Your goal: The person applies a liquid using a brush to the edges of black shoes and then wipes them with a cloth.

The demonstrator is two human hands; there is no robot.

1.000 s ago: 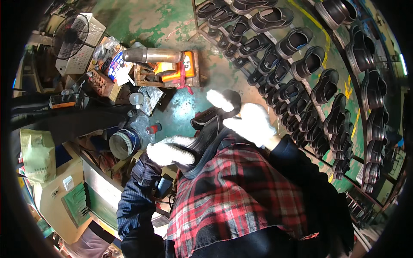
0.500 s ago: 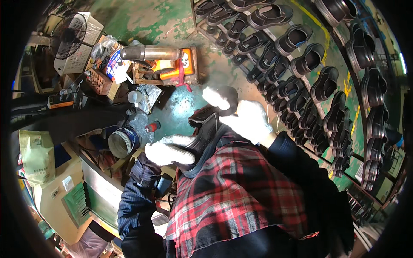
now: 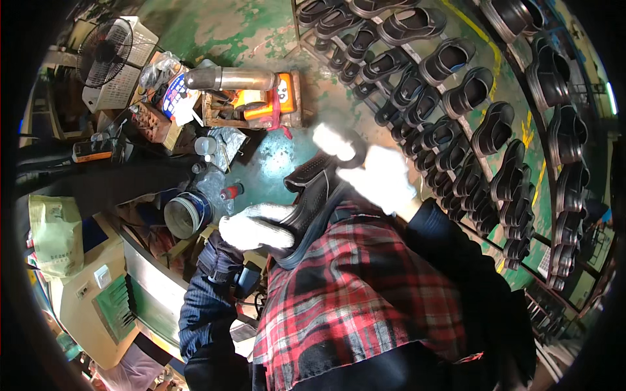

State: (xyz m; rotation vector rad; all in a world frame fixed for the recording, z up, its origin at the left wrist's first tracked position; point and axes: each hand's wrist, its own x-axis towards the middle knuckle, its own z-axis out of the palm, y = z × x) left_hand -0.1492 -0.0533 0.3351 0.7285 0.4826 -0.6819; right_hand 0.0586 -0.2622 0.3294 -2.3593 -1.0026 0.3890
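My left hand (image 3: 255, 227), in a white knitted glove, is closed on a black shoe (image 3: 308, 210) with small perforations in its upper. The shoe lies slanted against the red plaid apron (image 3: 352, 287) on my lap. At the far end of the shoe is my right hand (image 3: 381, 181), also white-gloved and washed out by bright light. Its fingers are closed round a dark rounded thing (image 3: 357, 154). A glaring white part shows at that thing's left; I cannot tell whether it is glove or object.
Racks of black shoes (image 3: 456, 98) fill the right. Ahead stands a wooden crate (image 3: 297, 98) with a metal cylinder (image 3: 244, 79) on top. To the left are a bucket (image 3: 184, 218), a red-capped bottle (image 3: 231, 191), a fan (image 3: 104, 54) and a bench (image 3: 153, 280).
My right hand has shifted slightly to the right and toward the far end, with the dark thing in it. The left hand and the shoe are nearly still.
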